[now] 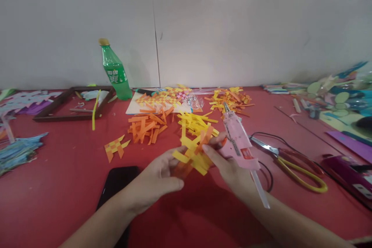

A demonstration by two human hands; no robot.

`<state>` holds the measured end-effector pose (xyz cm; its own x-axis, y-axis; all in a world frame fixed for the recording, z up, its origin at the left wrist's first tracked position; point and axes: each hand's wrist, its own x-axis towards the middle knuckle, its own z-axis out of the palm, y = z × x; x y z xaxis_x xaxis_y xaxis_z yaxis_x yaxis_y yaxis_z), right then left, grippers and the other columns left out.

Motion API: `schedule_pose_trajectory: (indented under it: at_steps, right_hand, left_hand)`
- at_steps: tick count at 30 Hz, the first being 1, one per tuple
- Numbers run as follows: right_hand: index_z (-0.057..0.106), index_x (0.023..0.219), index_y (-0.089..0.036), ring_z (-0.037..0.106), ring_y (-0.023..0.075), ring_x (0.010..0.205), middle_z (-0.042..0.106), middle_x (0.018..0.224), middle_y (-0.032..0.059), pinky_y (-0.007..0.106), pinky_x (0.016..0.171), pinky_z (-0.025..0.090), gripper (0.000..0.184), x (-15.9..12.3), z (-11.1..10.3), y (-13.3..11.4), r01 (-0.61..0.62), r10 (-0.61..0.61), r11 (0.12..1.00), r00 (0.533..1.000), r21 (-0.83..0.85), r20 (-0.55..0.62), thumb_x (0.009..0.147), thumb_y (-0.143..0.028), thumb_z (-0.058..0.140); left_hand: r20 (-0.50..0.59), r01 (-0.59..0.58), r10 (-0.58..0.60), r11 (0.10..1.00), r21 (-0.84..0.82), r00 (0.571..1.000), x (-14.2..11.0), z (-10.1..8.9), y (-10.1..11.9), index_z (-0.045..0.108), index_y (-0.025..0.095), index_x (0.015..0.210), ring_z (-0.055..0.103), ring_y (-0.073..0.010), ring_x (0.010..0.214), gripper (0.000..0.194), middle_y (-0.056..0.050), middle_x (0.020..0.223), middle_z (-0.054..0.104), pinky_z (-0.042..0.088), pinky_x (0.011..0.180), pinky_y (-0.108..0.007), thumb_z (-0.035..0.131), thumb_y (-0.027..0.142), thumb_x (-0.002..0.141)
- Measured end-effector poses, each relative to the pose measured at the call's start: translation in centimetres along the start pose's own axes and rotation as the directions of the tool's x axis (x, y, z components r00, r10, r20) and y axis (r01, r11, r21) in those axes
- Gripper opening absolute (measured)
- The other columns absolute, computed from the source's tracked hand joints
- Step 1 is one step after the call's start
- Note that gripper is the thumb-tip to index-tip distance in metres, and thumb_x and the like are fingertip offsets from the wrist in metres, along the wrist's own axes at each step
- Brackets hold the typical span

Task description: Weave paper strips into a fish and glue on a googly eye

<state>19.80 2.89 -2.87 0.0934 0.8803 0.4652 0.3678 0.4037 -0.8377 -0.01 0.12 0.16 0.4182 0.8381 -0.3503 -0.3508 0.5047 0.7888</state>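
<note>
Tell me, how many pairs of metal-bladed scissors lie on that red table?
1: silver-bladed scissors with yellow and red handles, just right of the pink plastic glue gun. Others may be hidden.

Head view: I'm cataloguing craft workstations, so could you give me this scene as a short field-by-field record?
surface: red table
left hand: holding yellow-and-orange paper piece
right hand: holding pink glue gun, thumb at that piece
strips: orange pile, yellow pile, both beyond the hands
bottle: green, yellow cap on
scissors: right of glue gun
</note>
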Motion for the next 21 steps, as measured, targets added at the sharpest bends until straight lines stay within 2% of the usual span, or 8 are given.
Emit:
schedule_pose_trajectory:
  at_steps: [2,4,6,9,14,17,19,21]
  right_hand:
    - [0.053,0.084,-0.024,0.066,0.0181,0.068,0.064,0.074,0.0014,0.032,0.063,0.058,0.026,0.2,-0.4,-0.6,-0.005,0.006,1.000,1.000,-0.019,0.027,0.087,-0.048,0.062]
    - [0.052,0.082,-0.024,0.064,0.0179,0.067,0.063,0.070,0.0004,0.032,0.061,0.057,0.026,0.3,-0.9,-1.3,-0.015,0.018,0.998,0.998,-0.055,0.062,0.086,-0.047,0.063]
    - [0.052,0.082,-0.024,0.063,0.0183,0.065,0.061,0.066,-0.0004,0.031,0.058,0.055,0.027,0.4,-1.1,-1.9,-0.031,0.038,0.996,0.996,-0.084,0.085,0.086,-0.049,0.063]
    - [0.050,0.081,-0.024,0.061,0.0177,0.062,0.058,0.062,-0.0018,0.030,0.055,0.054,0.028,0.3,-1.0,-2.4,-0.084,0.089,0.994,0.993,-0.067,0.078,0.084,-0.049,0.063]
    - [0.052,0.082,-0.025,0.061,0.0174,0.062,0.062,0.070,-0.0003,0.032,0.056,0.055,0.026,-0.3,-0.5,-2.4,-0.200,0.190,0.978,0.969,0.053,0.157,0.080,-0.045,0.068]
    - [0.053,0.083,-0.026,0.062,0.0183,0.062,0.062,0.069,-0.0003,0.032,0.056,0.055,0.022,-0.3,-0.7,-2.2,-0.218,0.202,0.974,0.960,0.068,0.192,0.079,-0.042,0.068]
    - [0.054,0.082,-0.025,0.062,0.0184,0.063,0.063,0.070,0.0002,0.032,0.059,0.054,0.016,0.2,-1.4,-2.1,-0.183,0.171,0.982,0.960,0.035,0.224,0.082,-0.039,0.063]
    - [0.057,0.083,-0.026,0.063,0.0185,0.065,0.065,0.074,0.0010,0.032,0.062,0.054,0.007,1.1,-2.5,-1.9,-0.114,0.108,0.994,0.941,0.000,0.321,0.083,-0.032,0.059]
  left_hand:
    - [0.024,0.024,-0.021,0.991,-0.135,1.000,-0.1,-0.1,0.3,0.075,0.024,0.100,0.068,-0.0195,0.098,0.055,-0.003,0.105,0.073,0.053,0.090,-0.032,0.068,-0.002,0.052]
    - [0.030,0.049,-0.044,0.974,-0.221,0.999,-0.1,-0.3,0.6,0.075,0.022,0.095,0.067,-0.0201,0.097,0.046,-0.004,0.099,0.073,0.053,0.090,-0.033,0.065,0.003,0.054]
    - [-0.006,0.053,-0.056,0.971,-0.233,0.998,0.2,-0.5,0.5,0.074,0.020,0.092,0.066,-0.0192,0.092,0.036,-0.005,0.095,0.071,0.054,0.085,-0.034,0.066,0.008,0.059]
    - [-0.101,0.009,-0.017,0.997,-0.074,0.995,0.6,-0.5,0.1,0.069,0.019,0.089,0.063,-0.0145,0.080,0.019,-0.003,0.092,0.067,0.051,0.073,-0.027,0.072,0.014,0.071]
    - [-0.089,-0.125,0.149,0.965,0.229,0.985,0.6,-0.3,-0.5,0.066,0.017,0.091,0.060,-0.0117,0.078,0.022,0.000,0.085,0.065,0.046,0.069,-0.022,0.079,0.024,0.075]
    - [-0.092,-0.135,0.163,0.959,0.250,0.982,0.6,-0.1,-0.3,0.067,0.017,0.085,0.061,-0.0108,0.073,0.019,0.001,0.079,0.067,0.047,0.068,-0.021,0.080,0.026,0.075]
    - [-0.155,-0.136,0.170,0.968,0.212,0.973,0.7,-0.1,-0.2,0.068,0.017,0.085,0.062,-0.0108,0.073,0.022,0.001,0.078,0.069,0.048,0.067,-0.020,0.083,0.023,0.070]
    - [-0.246,-0.167,0.202,0.974,0.155,0.948,0.8,-0.1,0.0,0.069,0.017,0.085,0.063,-0.0105,0.071,0.028,0.001,0.078,0.069,0.049,0.063,-0.019,0.087,0.021,0.064]
